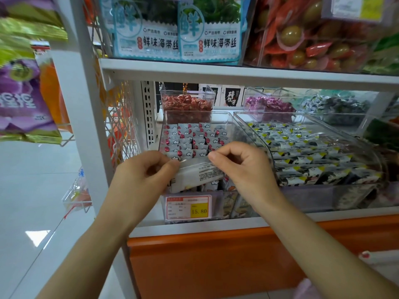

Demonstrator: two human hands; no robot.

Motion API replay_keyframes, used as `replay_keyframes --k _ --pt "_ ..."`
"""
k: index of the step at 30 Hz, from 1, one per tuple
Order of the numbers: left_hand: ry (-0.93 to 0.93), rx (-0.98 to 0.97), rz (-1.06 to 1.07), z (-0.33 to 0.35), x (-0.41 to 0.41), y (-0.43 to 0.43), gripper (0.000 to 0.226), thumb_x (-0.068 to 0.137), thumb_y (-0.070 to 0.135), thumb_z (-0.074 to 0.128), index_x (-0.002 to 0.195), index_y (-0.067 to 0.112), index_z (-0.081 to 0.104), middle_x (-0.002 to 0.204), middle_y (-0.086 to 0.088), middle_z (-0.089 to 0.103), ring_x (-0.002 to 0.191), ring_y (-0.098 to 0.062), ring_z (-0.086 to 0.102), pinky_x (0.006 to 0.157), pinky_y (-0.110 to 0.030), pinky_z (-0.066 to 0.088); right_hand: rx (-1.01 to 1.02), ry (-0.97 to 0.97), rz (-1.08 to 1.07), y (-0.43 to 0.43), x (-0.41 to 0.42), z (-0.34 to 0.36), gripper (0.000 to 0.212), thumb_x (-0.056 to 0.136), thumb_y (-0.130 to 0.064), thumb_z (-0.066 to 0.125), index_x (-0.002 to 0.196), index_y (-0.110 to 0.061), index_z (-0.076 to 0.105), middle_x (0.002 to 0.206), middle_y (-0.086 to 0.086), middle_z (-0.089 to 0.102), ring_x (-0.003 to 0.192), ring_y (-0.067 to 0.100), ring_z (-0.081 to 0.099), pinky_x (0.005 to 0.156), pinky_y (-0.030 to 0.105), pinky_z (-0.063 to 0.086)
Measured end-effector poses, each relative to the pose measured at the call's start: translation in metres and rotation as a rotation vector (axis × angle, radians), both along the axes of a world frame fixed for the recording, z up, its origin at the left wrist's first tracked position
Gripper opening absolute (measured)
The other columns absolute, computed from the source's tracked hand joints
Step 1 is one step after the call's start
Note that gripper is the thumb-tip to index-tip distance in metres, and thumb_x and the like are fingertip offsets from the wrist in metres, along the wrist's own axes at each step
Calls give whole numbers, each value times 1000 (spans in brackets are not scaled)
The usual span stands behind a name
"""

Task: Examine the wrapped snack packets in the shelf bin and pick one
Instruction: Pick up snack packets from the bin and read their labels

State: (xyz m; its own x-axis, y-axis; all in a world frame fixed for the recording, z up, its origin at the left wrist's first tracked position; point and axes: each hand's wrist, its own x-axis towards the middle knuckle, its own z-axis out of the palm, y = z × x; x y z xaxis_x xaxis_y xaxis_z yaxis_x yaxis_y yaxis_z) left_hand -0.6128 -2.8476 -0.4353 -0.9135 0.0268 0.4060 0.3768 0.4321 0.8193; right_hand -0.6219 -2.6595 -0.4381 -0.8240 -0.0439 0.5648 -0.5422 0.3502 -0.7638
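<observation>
1. the picked packet is out of the pile and held over the near edge of the clear bin, between both hands
2. its long axis runs left to right, the right end a little higher; the left hand pinches the left end and the right hand pinches the right end, thumb and forefinger closed on the wrapper, the other fingers curled
3. neither hand is clearly nearer, as each has an end, so either could carry it off if the other lets go
4. the rest of the small packets lie just beyond the fingers in rows, white with clouds and red spots
5. the held packet shows a block of fine print facing up, probably the ingredients panel; it is too blurred to read
6. the price tag on the bin front reads 15.80 on yellow
7. the blue bags on the upper shelf read 鲜味海带丝, with a big 鲜
8. a black and white box at the far back reads 碎银子
9. the yellow and black packets fill the bin to the right
</observation>
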Motion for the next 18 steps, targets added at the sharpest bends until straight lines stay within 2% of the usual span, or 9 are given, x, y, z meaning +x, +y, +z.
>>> replay_keyframes --k 2,5,8,11,12,14,16,18 --pt "19 -31 20 1 -1 -1 27 85 30 57 65 15 66 60 -4 64 55 -11 61 50 -19 47 -4 -7 7 -1 0 0 15 85 -15 66 72 -23 67 62 -19 63 63 -5 58 61 7 42" --pt "35 -64 28 0 -2 -2 29 87 30 57 65 14 67 60 -4 65 55 -12 61 53 -27 50 -9 -18 2 -1 0 0 13 85 -15 66 73 -20 68 65 -14 64 64 -3 59 61 9 43" --pt "33 -62 20 -2 -2 0 28 89 30 54 67 17 66 62 -3 66 58 -12 62 52 -25 50 -9 -25 -38 -3 -1 -1 14 85 -17 66 71 -20 68 65 -11 64 64 -2 58 60 11 44" --pt "32 -93 -32 -2 0 4 23 81 49 50 79 31 64 72 10 66 68 -3 61 56 -14 47 -57 -23 -122 -3 -4 -1 13 85 -19 66 72 -21 69 66 -11 64 63 -3 57 59 10 44" --pt "36 -126 -42 -2 1 5 27 76 54 51 88 33 63 78 15 65 72 0 60 58 -10 45 -73 -27 -142 -2 -4 0 11 85 -19 66 74 -21 70 68 -11 65 64 -4 58 59 10 44" --pt "66 -167 -15 -2 -2 5 31 80 47 55 103 29 65 84 17 63 75 2 59 60 -7 44 -134 -65 -94 0 -5 2 7 85 -19 65 85 -22 72 78 -10 69 74 -2 62 69 13 51" --pt "115 -141 32 -1 -7 4 22 87 35 55 103 25 66 78 14 64 72 2 59 59 -5 43 -216 -157 61 2 -4 4 19 84 -16 66 101 -24 69 94 -5 71 89 6 66 82 25 55" --pt "136 -97 59 0 -10 4 23 89 34 53 103 23 66 77 13 64 71 2 60 58 -5 43 -160 -168 128 6 -6 7 37 82 -10 68 114 -26 64 108 -4 69 99 10 66 87 28 54"
